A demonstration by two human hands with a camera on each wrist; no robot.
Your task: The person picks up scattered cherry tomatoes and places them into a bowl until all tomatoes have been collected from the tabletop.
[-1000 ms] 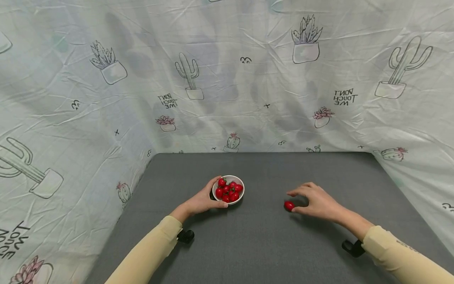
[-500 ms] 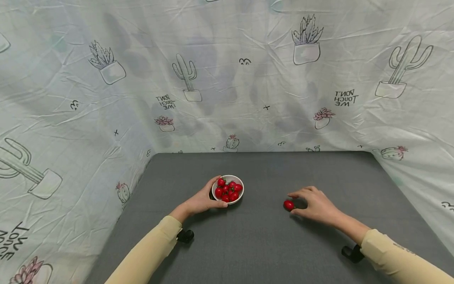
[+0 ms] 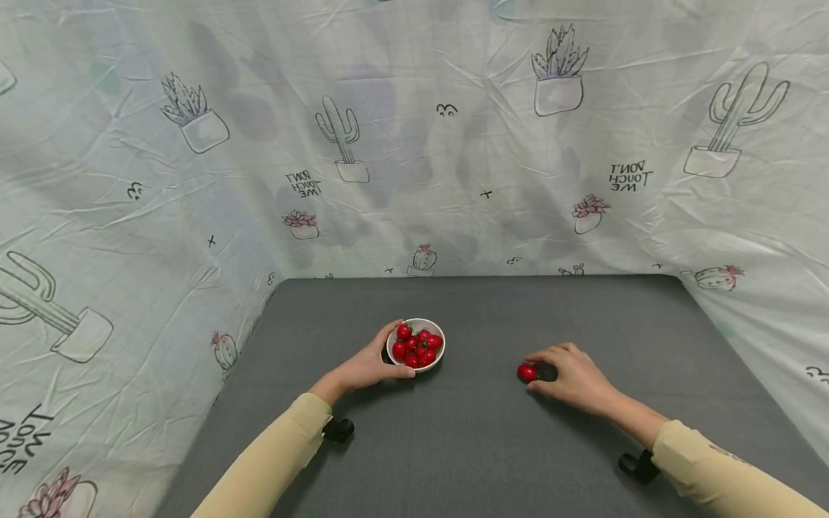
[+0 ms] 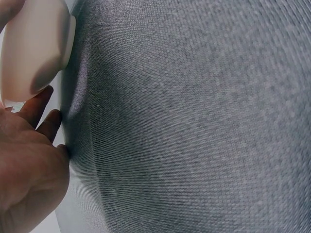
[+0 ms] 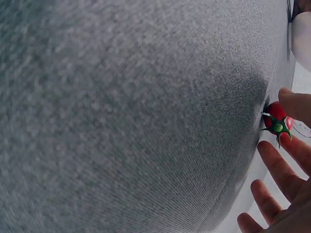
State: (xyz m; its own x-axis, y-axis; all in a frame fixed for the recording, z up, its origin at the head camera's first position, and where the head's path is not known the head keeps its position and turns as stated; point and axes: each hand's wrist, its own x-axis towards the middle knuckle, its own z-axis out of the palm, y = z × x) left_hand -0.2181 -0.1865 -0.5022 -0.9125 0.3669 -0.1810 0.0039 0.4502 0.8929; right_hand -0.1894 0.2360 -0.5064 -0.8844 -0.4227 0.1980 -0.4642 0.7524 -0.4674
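Observation:
In the head view my left hand (image 3: 365,367) holds a small white bowl (image 3: 442,354) at its left side, thumb at the near rim and fingers at the far side. Several red cherry tomatoes (image 3: 411,344) fill the bowl. The left wrist view shows the bowl's outer wall (image 4: 31,48) above the fingers. On the right, my right hand (image 3: 576,378) has thumb and index finger around a single cherry tomato (image 3: 527,373) on the grey table. In the right wrist view this tomato (image 5: 277,116), green calyx facing the palm, sits between thumb and fingertips; the other fingers are spread.
A grey cloth-covered table (image 3: 453,446) lies under both hands, its far edge meeting a white curtain (image 3: 414,144) printed with cacti. Dark wrist-worn cameras hang below both sleeves. The bowl and the lone tomato stand apart, with bare table between them.
My right hand has lowered slightly toward the lone tomato, and its thumb and index finger have drawn in around it. The left hand and bowl stay in place.

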